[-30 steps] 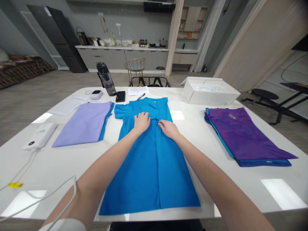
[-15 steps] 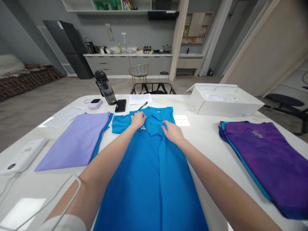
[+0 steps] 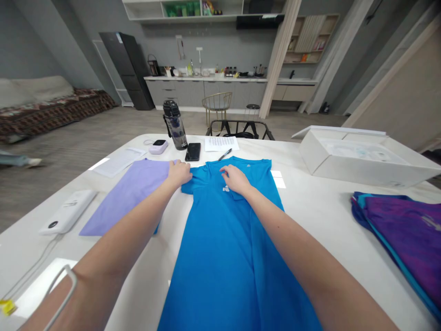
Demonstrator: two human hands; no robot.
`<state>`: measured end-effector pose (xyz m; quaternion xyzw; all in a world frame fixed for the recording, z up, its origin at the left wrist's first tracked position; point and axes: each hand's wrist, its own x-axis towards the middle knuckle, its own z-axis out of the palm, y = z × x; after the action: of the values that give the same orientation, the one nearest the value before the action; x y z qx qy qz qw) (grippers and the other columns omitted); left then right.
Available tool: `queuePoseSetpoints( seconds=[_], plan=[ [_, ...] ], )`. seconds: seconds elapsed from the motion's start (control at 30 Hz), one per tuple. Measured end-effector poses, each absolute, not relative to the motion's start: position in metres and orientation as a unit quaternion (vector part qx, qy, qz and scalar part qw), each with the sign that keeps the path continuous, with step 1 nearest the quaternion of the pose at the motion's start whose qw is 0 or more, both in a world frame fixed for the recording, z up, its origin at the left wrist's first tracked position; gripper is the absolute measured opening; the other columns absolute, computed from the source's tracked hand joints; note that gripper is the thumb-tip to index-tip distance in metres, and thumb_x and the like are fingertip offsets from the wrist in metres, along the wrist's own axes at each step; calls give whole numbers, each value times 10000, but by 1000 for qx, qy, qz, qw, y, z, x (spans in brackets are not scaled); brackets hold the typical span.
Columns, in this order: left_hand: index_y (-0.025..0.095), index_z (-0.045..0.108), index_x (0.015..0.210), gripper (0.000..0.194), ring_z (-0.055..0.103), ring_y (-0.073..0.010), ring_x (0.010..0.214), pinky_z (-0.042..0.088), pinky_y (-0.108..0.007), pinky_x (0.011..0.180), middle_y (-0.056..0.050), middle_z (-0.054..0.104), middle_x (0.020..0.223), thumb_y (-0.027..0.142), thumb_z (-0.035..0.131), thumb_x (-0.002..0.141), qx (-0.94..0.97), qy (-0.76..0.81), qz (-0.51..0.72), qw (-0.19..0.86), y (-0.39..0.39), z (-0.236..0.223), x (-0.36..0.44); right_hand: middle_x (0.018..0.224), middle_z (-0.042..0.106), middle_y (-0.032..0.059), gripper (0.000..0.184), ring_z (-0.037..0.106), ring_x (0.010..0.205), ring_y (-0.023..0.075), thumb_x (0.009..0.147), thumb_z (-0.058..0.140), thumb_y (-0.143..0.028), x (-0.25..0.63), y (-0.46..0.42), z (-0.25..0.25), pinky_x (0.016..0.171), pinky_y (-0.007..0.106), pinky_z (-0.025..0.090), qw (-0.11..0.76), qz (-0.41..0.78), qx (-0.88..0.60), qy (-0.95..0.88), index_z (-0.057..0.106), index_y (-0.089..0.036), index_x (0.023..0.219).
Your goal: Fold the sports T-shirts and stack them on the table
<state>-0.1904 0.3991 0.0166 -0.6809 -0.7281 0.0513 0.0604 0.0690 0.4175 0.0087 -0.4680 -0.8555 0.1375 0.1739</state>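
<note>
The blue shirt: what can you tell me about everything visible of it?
The bright blue shirt looks thin and smooth. It lies spread on the white table, collar at the far end, near edge out of view. One short sleeve shows on the left, with the left hand at its edge. A long fold runs down the right side. The right hand is beside the white chest logo.
</note>
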Motion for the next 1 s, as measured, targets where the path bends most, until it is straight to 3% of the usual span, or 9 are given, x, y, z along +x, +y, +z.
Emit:
queuePoseSetpoints(
  seconds=[0.17, 0.27, 0.33, 0.47, 0.67, 0.87, 1.0],
  plan=[
    [200, 726, 929, 247, 543, -343, 1164, 349, -505, 999, -144, 697, 1144, 268, 505, 843, -691, -721, -28, 38, 389, 29, -211, 1314, 581, 120, 473, 604, 1148, 259, 998, 420, -173, 7, 457, 7, 929, 331, 477, 139, 154, -454, -867, 492, -250, 1460],
    [220, 706, 932, 225, 598, -287, 1067, 417, -410, 936, -80, 717, 1059, 331, 536, 834, -690, -708, -142, -48, 381, 35, -220, 1356, 527, 138, 574, 624, 1125, 289, 979, 435, -174, -7, 474, 5, 910, 364, 492, 84, 147, -469, -867, 398, -315, 1534],
    [208, 674, 882, 228, 622, -236, 903, 458, -337, 812, -34, 702, 886, 391, 546, 839, -684, -684, -212, -137, 374, 36, -224, 1334, 534, 132, 537, 634, 1093, 287, 973, 451, -188, -11, 484, 3, 898, 369, 494, 63, 144, -471, -868, 466, -331, 1491],
    [188, 588, 759, 334, 547, -146, 673, 423, -251, 610, 32, 585, 687, 516, 629, 807, -658, -632, -314, -264, 360, 39, -225, 1187, 619, 111, 294, 623, 1047, 257, 948, 534, -220, -9, 498, 2, 889, 330, 477, 96, 127, -447, -880, 704, -230, 1187],
    [181, 539, 760, 396, 533, -111, 527, 378, -223, 505, 33, 546, 559, 503, 767, 742, -574, -588, -396, -409, 352, 78, -194, 960, 703, 58, 177, 613, 902, 189, 879, 627, -189, 19, 509, 15, 840, 274, 462, 186, 170, -423, -870, 742, -170, 1012],
    [155, 571, 838, 314, 607, -105, 596, 449, -213, 564, -5, 628, 657, 386, 777, 786, -564, -447, -433, -543, 376, 118, -90, 877, 728, 33, 194, 619, 796, 152, 818, 609, -161, 79, 514, 42, 779, 240, 476, 260, 276, -404, -832, 751, -113, 941],
    [156, 583, 936, 195, 637, -109, 685, 486, -222, 637, -45, 682, 779, 319, 676, 887, -521, -399, -455, -602, 395, 103, -3, 883, 735, 88, 309, 628, 748, 134, 880, 475, -149, 132, 528, 43, 767, 242, 473, 239, 339, -378, -828, 724, -2, 988]
  ],
)
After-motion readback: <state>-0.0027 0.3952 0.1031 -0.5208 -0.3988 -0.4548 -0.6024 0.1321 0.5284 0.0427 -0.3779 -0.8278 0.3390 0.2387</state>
